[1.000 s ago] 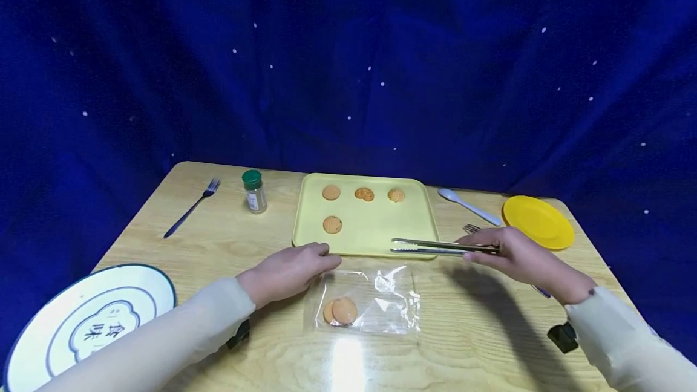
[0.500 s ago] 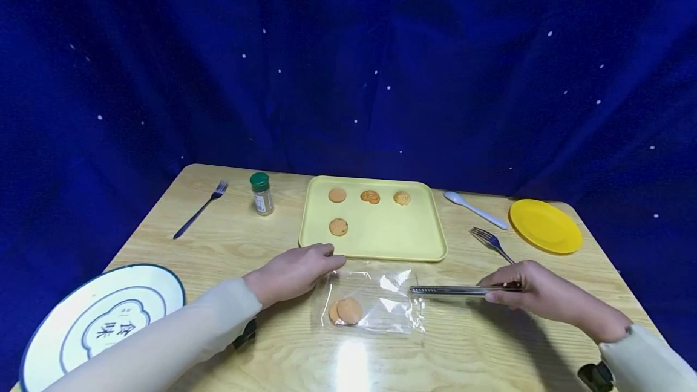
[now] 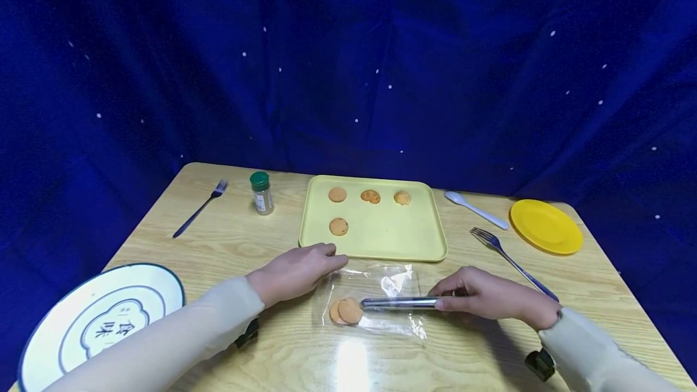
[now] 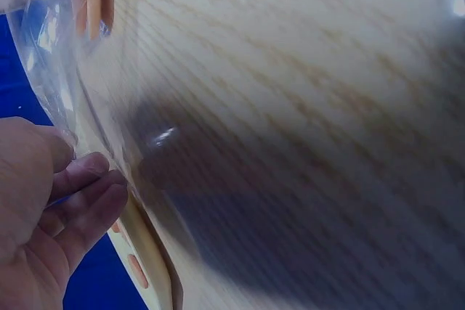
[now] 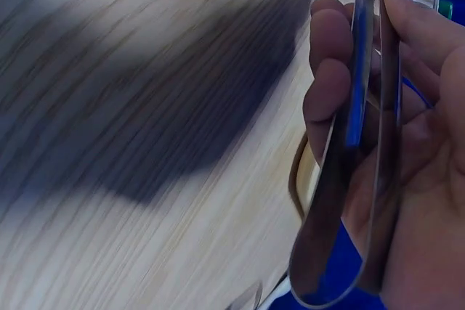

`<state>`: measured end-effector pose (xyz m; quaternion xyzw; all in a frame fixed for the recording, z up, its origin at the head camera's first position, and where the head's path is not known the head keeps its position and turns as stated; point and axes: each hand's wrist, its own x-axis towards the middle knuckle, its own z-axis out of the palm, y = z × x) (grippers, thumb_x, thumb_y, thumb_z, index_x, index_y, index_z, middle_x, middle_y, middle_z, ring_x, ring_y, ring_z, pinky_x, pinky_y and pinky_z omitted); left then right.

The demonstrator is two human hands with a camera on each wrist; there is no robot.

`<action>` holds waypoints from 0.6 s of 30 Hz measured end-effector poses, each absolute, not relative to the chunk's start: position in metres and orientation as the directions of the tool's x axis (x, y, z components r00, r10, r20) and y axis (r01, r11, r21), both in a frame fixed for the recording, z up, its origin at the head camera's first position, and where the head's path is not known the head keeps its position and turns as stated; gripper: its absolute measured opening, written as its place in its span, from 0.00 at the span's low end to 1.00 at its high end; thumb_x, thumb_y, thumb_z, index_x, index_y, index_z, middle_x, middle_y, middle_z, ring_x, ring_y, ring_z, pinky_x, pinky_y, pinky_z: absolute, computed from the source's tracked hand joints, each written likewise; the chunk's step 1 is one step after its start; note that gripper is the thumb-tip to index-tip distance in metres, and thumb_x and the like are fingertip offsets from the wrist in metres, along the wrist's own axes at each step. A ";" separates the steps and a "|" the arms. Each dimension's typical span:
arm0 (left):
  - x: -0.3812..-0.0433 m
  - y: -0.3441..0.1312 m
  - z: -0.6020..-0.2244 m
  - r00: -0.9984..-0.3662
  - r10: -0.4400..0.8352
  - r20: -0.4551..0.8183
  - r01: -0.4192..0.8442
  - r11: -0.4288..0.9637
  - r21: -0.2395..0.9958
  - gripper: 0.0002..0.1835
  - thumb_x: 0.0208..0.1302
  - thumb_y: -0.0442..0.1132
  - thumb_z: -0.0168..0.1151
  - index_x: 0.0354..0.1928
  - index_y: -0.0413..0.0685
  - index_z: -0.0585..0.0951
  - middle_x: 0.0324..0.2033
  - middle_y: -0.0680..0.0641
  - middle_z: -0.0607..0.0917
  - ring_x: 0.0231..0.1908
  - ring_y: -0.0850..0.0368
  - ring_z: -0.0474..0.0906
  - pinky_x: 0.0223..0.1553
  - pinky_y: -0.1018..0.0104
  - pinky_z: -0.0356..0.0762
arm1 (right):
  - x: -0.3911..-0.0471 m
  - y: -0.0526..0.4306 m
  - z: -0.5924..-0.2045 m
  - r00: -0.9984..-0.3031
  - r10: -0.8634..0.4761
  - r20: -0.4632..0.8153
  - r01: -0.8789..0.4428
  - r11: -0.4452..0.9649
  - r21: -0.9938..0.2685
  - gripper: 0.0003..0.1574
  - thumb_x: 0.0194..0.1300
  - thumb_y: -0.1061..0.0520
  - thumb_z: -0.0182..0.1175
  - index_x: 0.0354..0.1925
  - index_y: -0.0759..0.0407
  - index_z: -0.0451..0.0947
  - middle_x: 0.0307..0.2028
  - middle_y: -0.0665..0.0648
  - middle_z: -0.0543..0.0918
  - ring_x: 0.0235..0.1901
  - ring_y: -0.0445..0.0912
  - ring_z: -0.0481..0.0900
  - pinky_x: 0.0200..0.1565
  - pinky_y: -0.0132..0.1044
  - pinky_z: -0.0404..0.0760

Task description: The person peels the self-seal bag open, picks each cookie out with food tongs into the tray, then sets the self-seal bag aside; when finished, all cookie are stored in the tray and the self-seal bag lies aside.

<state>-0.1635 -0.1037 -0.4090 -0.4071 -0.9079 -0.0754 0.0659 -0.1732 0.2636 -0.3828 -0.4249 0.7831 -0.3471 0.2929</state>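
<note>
A clear plastic bag [image 3: 388, 324] lies near the middle of the table, with two overlapping round cookies [image 3: 350, 311] at its left end. My left hand [image 3: 298, 271] pinches the bag's upper left edge between thumb and fingers, as the left wrist view shows. In my right hand [image 3: 484, 296] are metal tongs [image 3: 402, 303], gripped around the arms. Their tips overlap the bag and reach the right side of the cookies. The right wrist view shows the bent end of the tongs [image 5: 320, 266] by the palm. Just behind the bag is a pale yellow tray [image 3: 394, 244] bearing several spaced cookies [image 3: 339, 226].
To the left stand a green-lidded shaker [image 3: 262, 195], a fork [image 3: 198, 210] and a large white plate [image 3: 158, 295]. On the right are another fork [image 3: 517, 263], a pale spoon [image 3: 476, 210] and a yellow plate [image 3: 546, 227]. A blue curtain [image 3: 348, 65] hangs behind the table.
My right hand has brought the tongs from the tray's lower right corner down to the bag, then left to the cookies. The left hand stays at the bag's edge.
</note>
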 end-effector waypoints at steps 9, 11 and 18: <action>-0.163 -0.103 -0.409 -0.653 0.735 0.185 0.755 0.650 0.083 0.03 0.69 0.37 0.57 0.39 0.55 0.75 0.30 0.54 0.75 0.27 0.64 0.69 0.24 0.74 0.70 | -0.175 0.251 -0.384 -0.451 -0.881 -0.143 -0.479 0.374 -0.794 0.14 0.73 0.54 0.53 0.46 0.59 0.81 0.28 0.64 0.83 0.16 0.35 0.74 0.18 0.33 0.78; -0.163 -0.104 -0.410 -0.659 0.732 0.174 0.751 0.654 0.093 0.02 0.69 0.38 0.58 0.40 0.54 0.75 0.30 0.54 0.76 0.27 0.64 0.70 0.26 0.74 0.71 | -0.174 0.253 -0.384 -0.471 -0.870 -0.147 -0.471 0.389 -0.792 0.14 0.72 0.53 0.53 0.47 0.59 0.81 0.29 0.64 0.83 0.18 0.34 0.74 0.19 0.34 0.79; -0.163 -0.105 -0.408 -0.676 0.720 0.157 0.737 0.667 0.110 0.03 0.71 0.42 0.55 0.38 0.54 0.74 0.30 0.54 0.75 0.27 0.64 0.69 0.26 0.73 0.71 | -0.172 0.265 -0.385 -0.514 -0.844 -0.154 -0.444 0.415 -0.794 0.13 0.72 0.54 0.54 0.46 0.59 0.81 0.26 0.66 0.80 0.19 0.31 0.72 0.19 0.34 0.78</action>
